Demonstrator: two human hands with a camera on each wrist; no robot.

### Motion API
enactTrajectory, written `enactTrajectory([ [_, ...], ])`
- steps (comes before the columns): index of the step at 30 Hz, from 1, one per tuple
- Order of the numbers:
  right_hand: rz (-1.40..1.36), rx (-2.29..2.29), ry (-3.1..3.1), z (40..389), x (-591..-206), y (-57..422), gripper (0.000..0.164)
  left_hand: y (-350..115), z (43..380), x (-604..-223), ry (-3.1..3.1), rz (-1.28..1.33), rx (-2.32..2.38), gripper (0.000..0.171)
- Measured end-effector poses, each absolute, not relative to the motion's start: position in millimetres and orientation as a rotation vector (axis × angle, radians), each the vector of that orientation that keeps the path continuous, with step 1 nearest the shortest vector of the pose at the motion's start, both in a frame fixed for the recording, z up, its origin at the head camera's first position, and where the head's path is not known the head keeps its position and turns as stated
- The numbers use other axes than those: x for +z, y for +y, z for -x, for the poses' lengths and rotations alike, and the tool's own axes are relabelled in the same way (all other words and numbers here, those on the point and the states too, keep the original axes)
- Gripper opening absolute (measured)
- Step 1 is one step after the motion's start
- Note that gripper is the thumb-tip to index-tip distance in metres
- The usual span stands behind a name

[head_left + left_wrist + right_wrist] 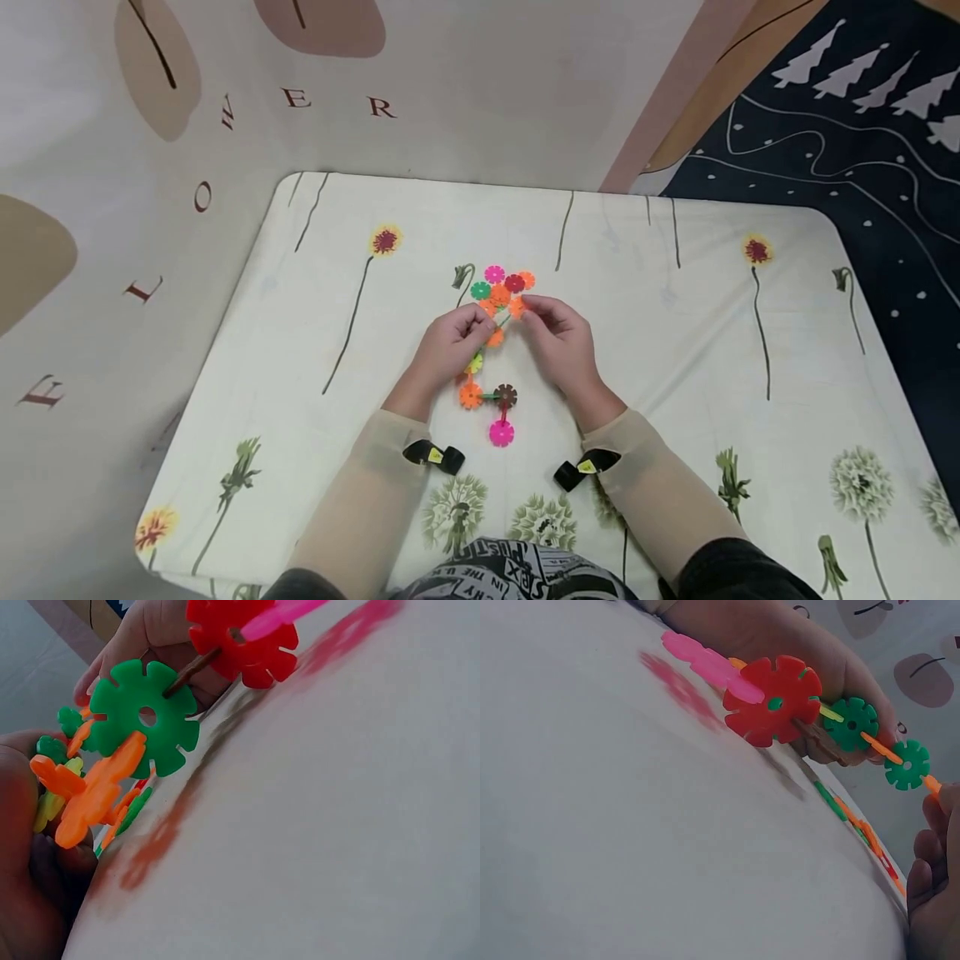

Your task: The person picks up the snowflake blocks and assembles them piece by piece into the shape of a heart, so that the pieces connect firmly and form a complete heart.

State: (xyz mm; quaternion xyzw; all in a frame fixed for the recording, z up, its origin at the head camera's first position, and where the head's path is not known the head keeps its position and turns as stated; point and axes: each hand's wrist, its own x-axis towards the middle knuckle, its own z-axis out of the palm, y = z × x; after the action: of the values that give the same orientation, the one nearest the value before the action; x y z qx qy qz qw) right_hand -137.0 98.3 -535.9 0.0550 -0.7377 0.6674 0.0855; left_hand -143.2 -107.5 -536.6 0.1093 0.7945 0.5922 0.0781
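Note:
My left hand [452, 343] grips a chain of slotted plastic flower discs between thumb and fingers. From under that hand the chain hangs toward me, through an orange disc [471, 395] and a brown disc [506, 396] to a pink disc [502, 432] at its near end. Opposite, my right hand [567, 343] pinches an orange disc [517, 307] with thumb and forefinger. The right wrist view shows a green disc [907, 765] joined edgewise to the orange piece [932, 784] at those fingertips. A red disc [772, 701] carries the pink one there.
Just beyond the hands lie more flower discs, among them a pink one [494, 274], a dark red one [514, 283] and a green one [481, 290]. They rest on a table [660, 333] with a flower-printed white cover. Printed cloth hangs behind it.

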Motion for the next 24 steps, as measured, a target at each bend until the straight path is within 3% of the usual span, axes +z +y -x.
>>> enactTrajectory([
  [24,-0.190,1.965,-2.293,137.2,-537.7,102.1,0.025,-108.3,140.4,-536.8,2.379,-0.331,1.735,0.019],
])
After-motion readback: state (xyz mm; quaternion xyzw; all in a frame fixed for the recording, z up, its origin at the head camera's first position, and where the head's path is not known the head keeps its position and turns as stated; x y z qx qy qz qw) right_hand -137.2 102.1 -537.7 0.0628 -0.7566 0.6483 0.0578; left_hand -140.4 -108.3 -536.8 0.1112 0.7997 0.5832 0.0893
